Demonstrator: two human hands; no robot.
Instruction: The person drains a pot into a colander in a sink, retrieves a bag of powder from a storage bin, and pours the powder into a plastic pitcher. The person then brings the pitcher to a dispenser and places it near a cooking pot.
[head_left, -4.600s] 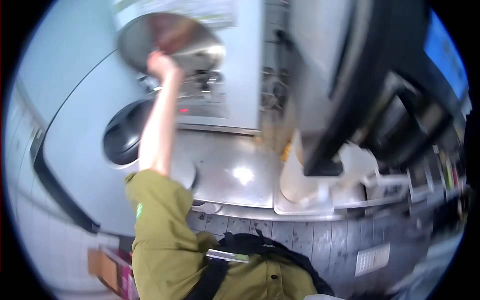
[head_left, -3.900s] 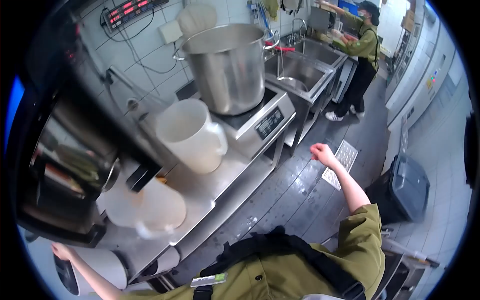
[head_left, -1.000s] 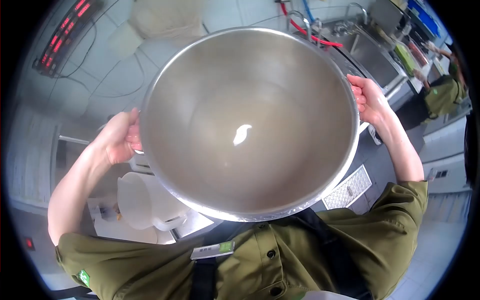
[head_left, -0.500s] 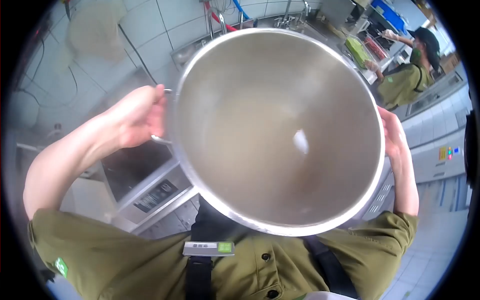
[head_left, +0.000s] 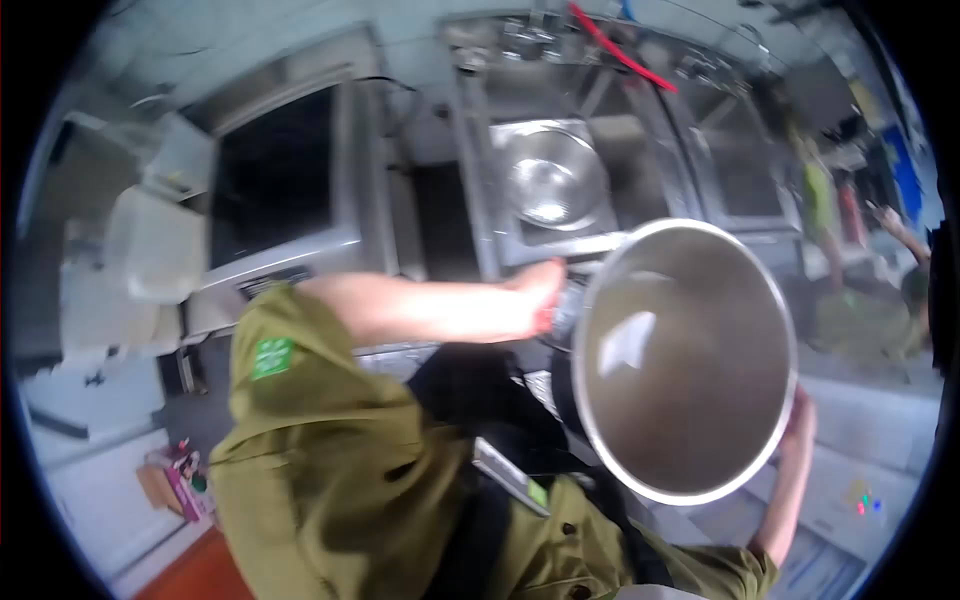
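A large, deep stainless steel pot [head_left: 690, 400] is held in front of my body, its wide mouth facing up toward me. My left hand [head_left: 538, 300] is closed on the handle at its left side; motion smears the fingers somewhat. On the far right side, my right hand [head_left: 798, 425] grips the pot, mostly hidden behind its rim. A bright reflection shows inside the pot, and whether it holds liquid I cannot tell.
A steel sink [head_left: 620, 150] with a round metal basin [head_left: 555, 180] lies ahead, beneath a red hose [head_left: 620, 50]. To the left are a black cooktop [head_left: 275, 170] and white plastic containers [head_left: 155, 245]. Another person [head_left: 870, 310] works at the far right.
My view has swung, and the pot now sits right of centre and looks smaller. The sink and cooktop have come into fuller view. Both hands stay on the pot.
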